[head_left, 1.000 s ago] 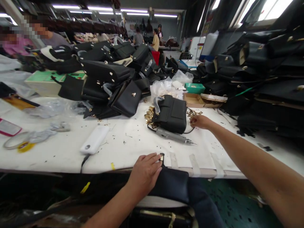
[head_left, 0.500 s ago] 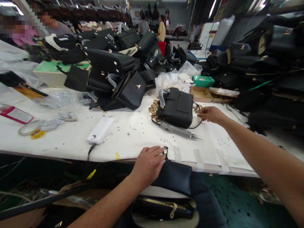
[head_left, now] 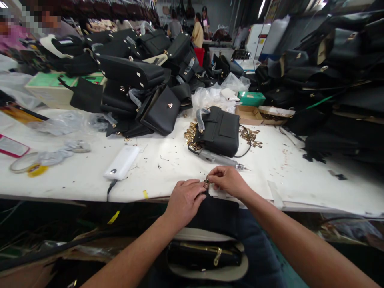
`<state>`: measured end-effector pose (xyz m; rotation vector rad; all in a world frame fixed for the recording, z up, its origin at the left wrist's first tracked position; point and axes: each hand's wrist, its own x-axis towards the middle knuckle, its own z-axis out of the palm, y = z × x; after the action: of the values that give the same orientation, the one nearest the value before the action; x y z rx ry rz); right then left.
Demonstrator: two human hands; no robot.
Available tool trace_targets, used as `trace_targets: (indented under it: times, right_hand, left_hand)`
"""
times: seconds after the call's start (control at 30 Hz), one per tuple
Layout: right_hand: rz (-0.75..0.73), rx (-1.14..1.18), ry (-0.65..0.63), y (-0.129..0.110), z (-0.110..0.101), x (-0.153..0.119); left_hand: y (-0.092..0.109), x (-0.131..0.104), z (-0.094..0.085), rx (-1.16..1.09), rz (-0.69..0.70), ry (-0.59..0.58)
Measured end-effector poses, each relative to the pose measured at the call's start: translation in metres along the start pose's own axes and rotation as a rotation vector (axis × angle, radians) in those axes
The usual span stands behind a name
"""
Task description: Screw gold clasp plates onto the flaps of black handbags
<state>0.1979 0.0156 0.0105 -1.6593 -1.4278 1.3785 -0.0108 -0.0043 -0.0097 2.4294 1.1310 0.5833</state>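
Observation:
A black handbag (head_left: 220, 210) rests on my lap, its flap laid up against the table edge. Its mouth gapes, showing a beige lining and a gold zip with a puller (head_left: 217, 257). My left hand (head_left: 186, 200) grips the narrow tab at the flap's end, fingers bent over it. From the other side my right hand (head_left: 227, 181) pinches a small gold metal fitting (head_left: 207, 183) against this tab. The fingers partly cover where fitting and tab meet. Just beyond my right hand lies a grey electric screwdriver (head_left: 220, 158), tip pointing right.
Behind the screwdriver stands another black bag (head_left: 223, 130) between gold fittings (head_left: 191, 133) and further loose fittings (head_left: 253, 138). A white power bank (head_left: 122, 162) with a cable lies to the left. Heaped black bags (head_left: 162, 110), an open cardboard box (head_left: 249, 115) and co-workers are further back.
My right hand has come from the fittings beside the standing bag to the flap tab, bringing a gold fitting. My left hand has stayed at the tab. The view has shifted slightly.

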Motion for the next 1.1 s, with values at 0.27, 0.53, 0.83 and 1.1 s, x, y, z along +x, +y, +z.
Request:
trace_targets:
  times: [0.27, 0.53, 0.83, 1.1]
  right_hand:
    - [-0.024, -0.132, -0.033, -0.0005, 0.0048, 0.0019]
    - [-0.061, -0.3, 0.011, -0.0001, 0.0065, 0.004]
    - [-0.004, -0.227, -0.057, -0.0016, 0.0046, 0.0093]
    - [-0.03, -0.226, -0.083, 0.0002, 0.0005, 0.0076]
  left_hand:
    - [0.002, 0.002, -0.0024, -0.002, -0.069, -0.02]
    - [0.001, 0.0009, -0.003, 0.009, 0.024, -0.039]
    - [0.0001, 0.0002, -0.0021, 0.024, 0.045, -0.047]
    - [0.0009, 0.0018, -0.0022, 0.022, 0.037, -0.043]
